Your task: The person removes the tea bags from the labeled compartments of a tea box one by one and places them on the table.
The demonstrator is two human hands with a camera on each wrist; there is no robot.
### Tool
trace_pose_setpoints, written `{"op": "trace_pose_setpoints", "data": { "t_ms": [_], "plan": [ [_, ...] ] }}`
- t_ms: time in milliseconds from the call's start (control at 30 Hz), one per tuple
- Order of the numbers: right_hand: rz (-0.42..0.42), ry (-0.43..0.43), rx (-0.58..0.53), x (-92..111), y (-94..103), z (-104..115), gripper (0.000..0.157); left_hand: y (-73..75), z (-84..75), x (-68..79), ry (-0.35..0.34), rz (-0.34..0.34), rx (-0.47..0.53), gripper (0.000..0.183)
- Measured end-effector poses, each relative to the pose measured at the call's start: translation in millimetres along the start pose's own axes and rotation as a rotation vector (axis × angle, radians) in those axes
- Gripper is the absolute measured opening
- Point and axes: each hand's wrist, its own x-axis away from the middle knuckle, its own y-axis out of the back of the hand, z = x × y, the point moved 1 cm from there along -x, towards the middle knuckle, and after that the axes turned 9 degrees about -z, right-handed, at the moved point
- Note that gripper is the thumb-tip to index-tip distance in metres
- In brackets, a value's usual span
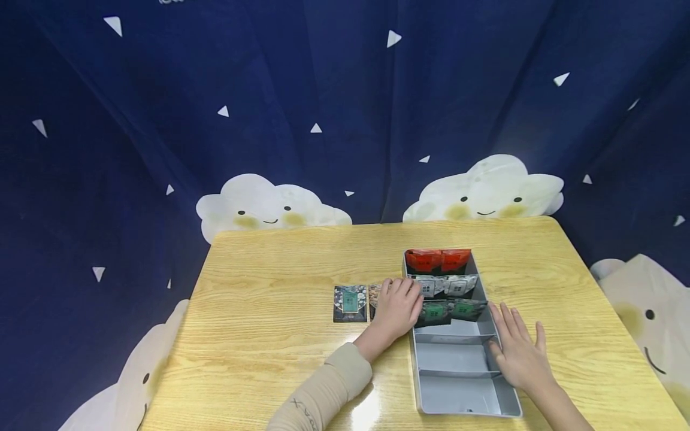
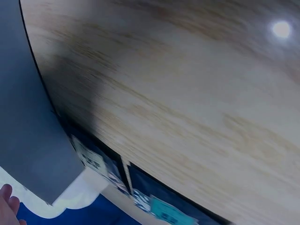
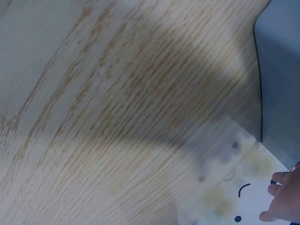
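A grey divided storage box (image 1: 458,395) lies lengthwise on the table. Its far compartments hold red packets (image 1: 424,261), silver-white packets (image 1: 460,286) and green-labelled dark packets (image 1: 468,309). My left hand (image 1: 398,308) grips the box's left wall, fingers bent over the rim; its fingertips (image 2: 8,206) show beyond the wall in the left wrist view. On the opposite side my right hand (image 1: 520,353) touches the right wall with spread, mostly straight fingers, its thumb over the rim. Left of the box lies a teal-labelled packet (image 1: 350,303), beside another packet (image 1: 373,297) partly hidden by my left hand.
The nearer compartments of the box show bare grey floors and thin dividers (image 1: 458,374). Everything stands on a wooden table (image 1: 259,335). A dark blue curtain (image 1: 302,72) with clouds and white triangles hangs behind and around it.
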Motion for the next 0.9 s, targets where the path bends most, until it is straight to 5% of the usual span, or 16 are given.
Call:
{"op": "trace_pose_setpoints", "data": {
  "t_ms": [900],
  "plan": [
    [0.007,-0.015,-0.008,0,-0.5,0,0.075,-2.1,-36.7,-7.9,-0.110,0.120,0.027,0.021]
  ]
}}
